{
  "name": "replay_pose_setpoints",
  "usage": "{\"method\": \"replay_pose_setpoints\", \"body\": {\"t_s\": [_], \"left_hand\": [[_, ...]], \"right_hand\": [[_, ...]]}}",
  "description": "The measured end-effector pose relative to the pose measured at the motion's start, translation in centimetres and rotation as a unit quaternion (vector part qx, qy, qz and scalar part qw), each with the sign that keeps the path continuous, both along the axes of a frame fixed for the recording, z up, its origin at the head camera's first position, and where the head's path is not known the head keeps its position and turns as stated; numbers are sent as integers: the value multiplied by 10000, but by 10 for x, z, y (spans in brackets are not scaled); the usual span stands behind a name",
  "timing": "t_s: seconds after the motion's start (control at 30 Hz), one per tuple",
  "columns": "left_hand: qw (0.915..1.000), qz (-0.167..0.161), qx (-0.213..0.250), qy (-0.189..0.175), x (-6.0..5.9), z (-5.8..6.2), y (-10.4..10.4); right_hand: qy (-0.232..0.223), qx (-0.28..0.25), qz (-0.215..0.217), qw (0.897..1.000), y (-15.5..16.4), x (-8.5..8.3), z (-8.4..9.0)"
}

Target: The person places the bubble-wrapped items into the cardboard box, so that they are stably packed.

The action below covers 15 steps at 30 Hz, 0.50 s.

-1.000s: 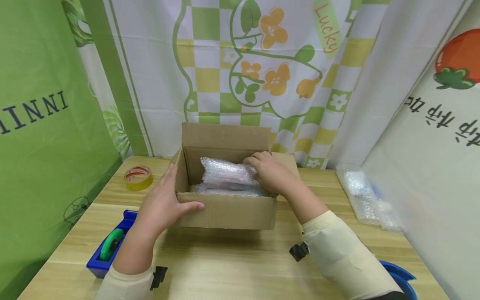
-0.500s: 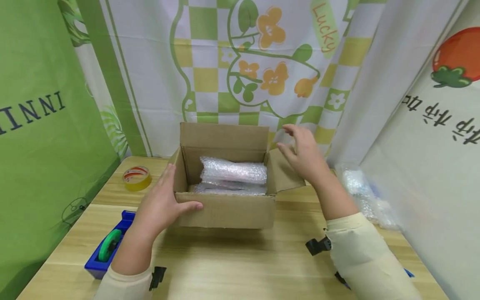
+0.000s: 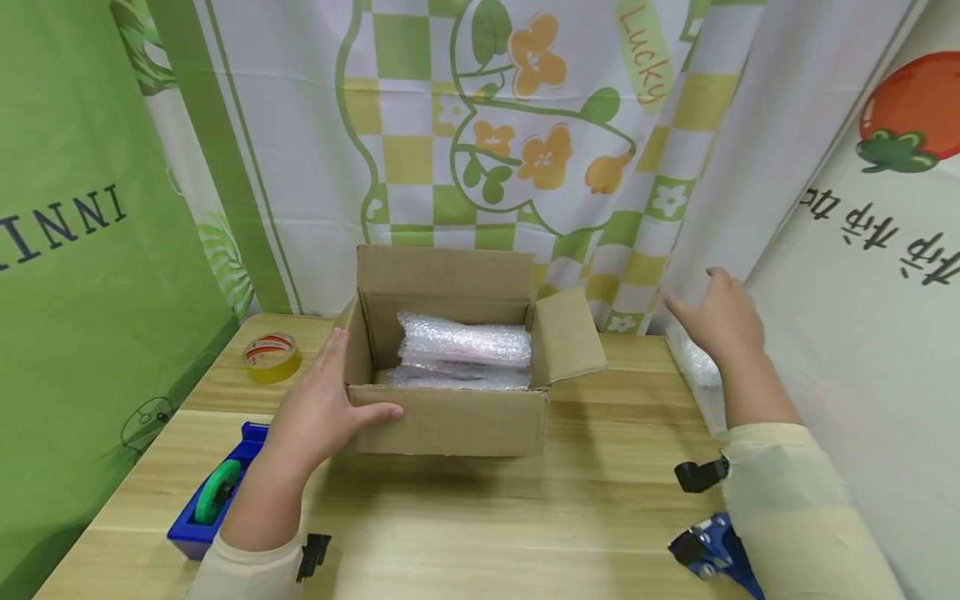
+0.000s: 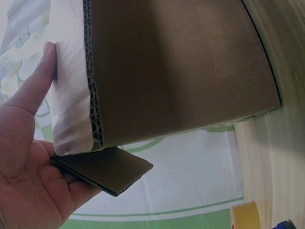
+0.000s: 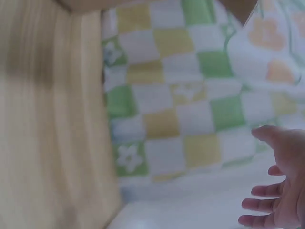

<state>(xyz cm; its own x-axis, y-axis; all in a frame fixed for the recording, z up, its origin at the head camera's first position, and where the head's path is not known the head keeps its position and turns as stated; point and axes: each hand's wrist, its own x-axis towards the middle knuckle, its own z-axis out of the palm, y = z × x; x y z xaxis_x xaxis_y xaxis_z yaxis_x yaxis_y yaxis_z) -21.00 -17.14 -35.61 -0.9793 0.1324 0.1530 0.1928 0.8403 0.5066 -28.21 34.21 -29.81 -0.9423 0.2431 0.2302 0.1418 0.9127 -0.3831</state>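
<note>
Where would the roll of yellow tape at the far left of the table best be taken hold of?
The roll of yellow tape lies flat on the wooden table with open space around it, so come from above and pinch across its outer rim, or hook a finger into the centre hole. The left hand, resting on the cardboard box, is nearest.

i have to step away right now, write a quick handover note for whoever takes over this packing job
Left hand: open, pressed flat against the left side of the cardboard box, thumb on its front wall, steadying it.
Right hand: open, holding nothing, above the pile of bubble wrap at the table's right edge.
Box: mid-table, flaps open; bubble-wrapped bundles lie inside.
Nearby: roll of tape at the back left, blue tape dispenser at the front left.
Done: wrapped items are in the box.
Left, as far as can be judged: perhaps more padding, then fold the flaps and tape it up.
</note>
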Motion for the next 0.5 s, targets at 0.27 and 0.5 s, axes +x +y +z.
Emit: {"method": "replay_pose_setpoints", "body": {"t_s": [0.27, 0.5], "left_hand": [[10000, 6, -10, 1, 0, 0, 0], [10000, 29, -22, -1, 0, 1, 0]], "right_hand": [[-1256, 293, -282, 9912, 48, 6, -42], [-2270, 101, -303, 9734, 71, 11, -72]]}}
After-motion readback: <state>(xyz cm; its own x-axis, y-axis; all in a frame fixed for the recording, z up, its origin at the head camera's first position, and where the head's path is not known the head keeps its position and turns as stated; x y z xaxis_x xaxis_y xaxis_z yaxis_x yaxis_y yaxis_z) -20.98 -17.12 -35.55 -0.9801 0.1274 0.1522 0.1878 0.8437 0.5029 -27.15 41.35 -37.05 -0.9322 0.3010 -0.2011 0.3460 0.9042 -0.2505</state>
